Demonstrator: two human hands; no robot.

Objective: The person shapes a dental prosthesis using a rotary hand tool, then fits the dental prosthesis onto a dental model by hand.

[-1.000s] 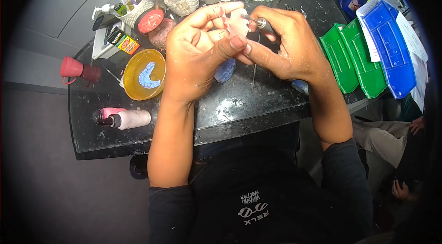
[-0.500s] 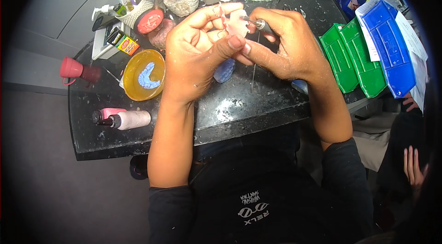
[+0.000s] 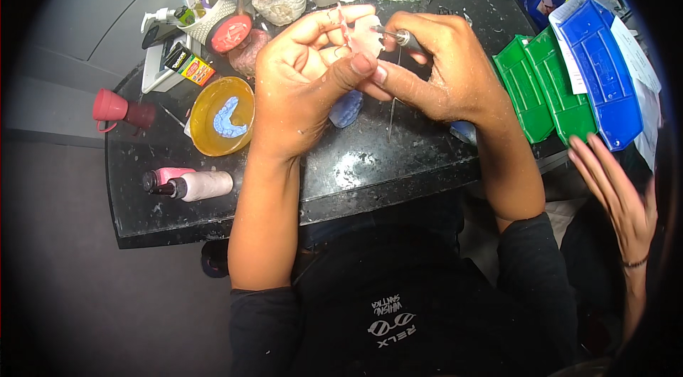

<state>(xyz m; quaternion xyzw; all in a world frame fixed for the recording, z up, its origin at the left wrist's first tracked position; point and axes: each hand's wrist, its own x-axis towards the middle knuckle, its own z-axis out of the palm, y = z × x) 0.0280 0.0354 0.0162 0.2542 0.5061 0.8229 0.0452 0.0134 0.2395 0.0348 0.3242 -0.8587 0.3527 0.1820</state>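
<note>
A thin, pink, jagged-edged piece [image 3: 366, 37] is held up over the middle of a dark table [image 3: 341, 167], near the top centre of the view. Against the moment before, it and both working hands are almost exactly where they were; the clear change is at the right, where a co-worker's hand [image 3: 617, 210] now reaches in, fingers spread, its fingertips by the lower end of a green tray [image 3: 565, 92]. That hand is well apart from the pink piece, so the work in hand looks undisturbed. The piece sits between the fingertips of the left hand [image 3: 307, 67], which is closed on it in a light pinch, thumb at its lower edge and index finger stretched out along its far side. The right hand [image 3: 442, 67] is curled closed around a slim hand tool [image 3: 405, 38], whose metal tip meets or nearly meets the piece's right edge; contact is too small to tell. The right thumb reaches to the left thumb below the piece. On the table under the hands lies a blue mould [image 3: 347, 109]; farther left, a yellow bowl [image 3: 200, 112] holds a blue horseshoe-shaped mould [image 3: 228, 119].
</note>
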